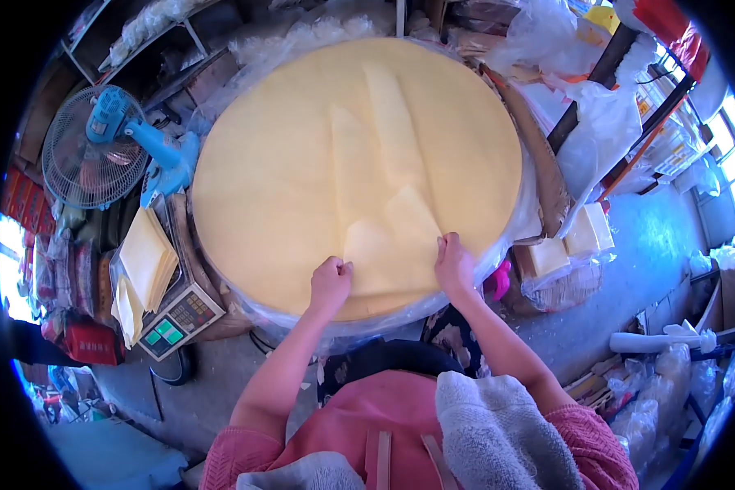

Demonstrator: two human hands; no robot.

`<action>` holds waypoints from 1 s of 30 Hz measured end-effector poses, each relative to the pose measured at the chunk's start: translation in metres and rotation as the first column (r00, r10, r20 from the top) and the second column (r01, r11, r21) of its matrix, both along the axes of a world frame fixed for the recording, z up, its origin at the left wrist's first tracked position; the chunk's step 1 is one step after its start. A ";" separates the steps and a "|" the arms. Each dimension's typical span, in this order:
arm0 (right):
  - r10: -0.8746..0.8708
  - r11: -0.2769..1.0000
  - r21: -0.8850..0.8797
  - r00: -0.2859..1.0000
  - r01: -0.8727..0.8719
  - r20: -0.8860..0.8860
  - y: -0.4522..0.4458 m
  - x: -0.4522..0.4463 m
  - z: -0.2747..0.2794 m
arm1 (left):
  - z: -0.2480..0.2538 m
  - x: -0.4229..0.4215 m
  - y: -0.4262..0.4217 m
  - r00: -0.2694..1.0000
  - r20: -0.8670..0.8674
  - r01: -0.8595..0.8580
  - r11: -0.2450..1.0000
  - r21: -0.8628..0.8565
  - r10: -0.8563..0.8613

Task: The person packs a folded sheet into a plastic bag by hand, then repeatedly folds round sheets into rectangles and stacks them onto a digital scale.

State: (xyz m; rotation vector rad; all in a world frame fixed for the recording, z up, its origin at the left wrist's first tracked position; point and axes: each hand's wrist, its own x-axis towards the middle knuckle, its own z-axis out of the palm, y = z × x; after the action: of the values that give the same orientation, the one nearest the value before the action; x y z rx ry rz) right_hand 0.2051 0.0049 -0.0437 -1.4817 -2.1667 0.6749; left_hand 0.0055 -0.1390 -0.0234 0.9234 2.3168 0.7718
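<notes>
A large round stack of thin pale-yellow sheets (pixel 253 188) fills the middle of the view. On it, the top sheet (pixel 392 220) is partly lifted, with two long raised folds running away from me and its near corners turned up. My left hand (pixel 331 284) is closed, pinching the sheet at the left near side. To the right, my right hand (pixel 455 263) also pinches it between thumb and fingers. Both hands are just above the stack's near part. What the sheet is made of cannot be told.
Left of the stack, a digital scale (pixel 180 321) carries folded yellow sheets (pixel 149 255). A blue fan (pixel 106 139) stands behind it. Clear plastic wrap (pixel 527 204) rings the stack. At the right are a plastic-wrapped bundle (pixel 567 282), hanging plastic sheeting (pixel 600 122) and a pink object (pixel 498 280).
</notes>
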 end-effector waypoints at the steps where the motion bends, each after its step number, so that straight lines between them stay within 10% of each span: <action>1: -0.014 1.000 -0.002 1.000 0.014 -0.011 -0.001 -0.003 0.003 | 0.000 0.003 0.001 0.991 -0.135 0.003 0.999 0.050 0.004; 6: 0.007 0.998 -0.056 1.000 -0.006 0.025 -0.005 -0.007 0.016 | 0.003 0.047 0.015 0.668 -0.694 0.390 0.920 0.019 -0.269; 8: 0.036 0.983 -0.183 0.981 -0.001 0.189 -0.013 -0.015 0.056 | -0.013 0.054 0.017 0.676 -0.664 0.398 0.916 -0.038 -0.321; 11: 0.273 0.884 0.280 0.898 -0.376 0.345 0.003 -0.022 0.036 | -0.024 0.056 0.018 0.666 -0.650 0.401 0.910 -0.101 -0.366; 14: 0.394 0.804 0.290 0.830 -0.520 0.395 0.026 -0.038 0.024 | -0.007 0.052 0.024 0.673 -0.605 0.413 0.895 -0.170 -0.426; 22: 0.514 0.809 0.110 0.785 -0.578 0.345 0.063 -0.041 0.020 | 0.000 0.013 0.057 0.661 -0.646 0.440 0.895 -0.080 -0.382; 25: 0.458 0.882 0.048 0.876 -0.469 0.149 0.109 -0.052 0.018 | 0.020 -0.029 0.108 0.784 -0.344 0.433 0.853 -0.291 -0.516; 27: 0.230 0.973 -0.016 0.971 -0.232 -0.071 0.155 -0.077 0.030 | 0.010 -0.066 0.143 0.783 -0.598 0.286 0.953 0.100 -0.172; 29: 0.111 0.986 0.137 0.990 -0.098 -0.088 0.196 -0.099 0.024 | -0.005 -0.105 0.192 0.952 -0.306 0.048 0.967 0.250 0.032; 30: 0.042 0.988 -0.140 0.987 -0.065 -0.157 0.210 -0.109 0.034 | -0.008 -0.122 0.214 0.993 -0.089 -0.060 0.976 0.208 0.080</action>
State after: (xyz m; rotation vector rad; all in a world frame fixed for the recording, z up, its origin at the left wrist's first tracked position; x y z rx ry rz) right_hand 0.0963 0.2148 -0.0094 -1.3951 -2.0838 0.9514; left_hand -0.1162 0.0748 -0.0318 0.9920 2.3976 1.0330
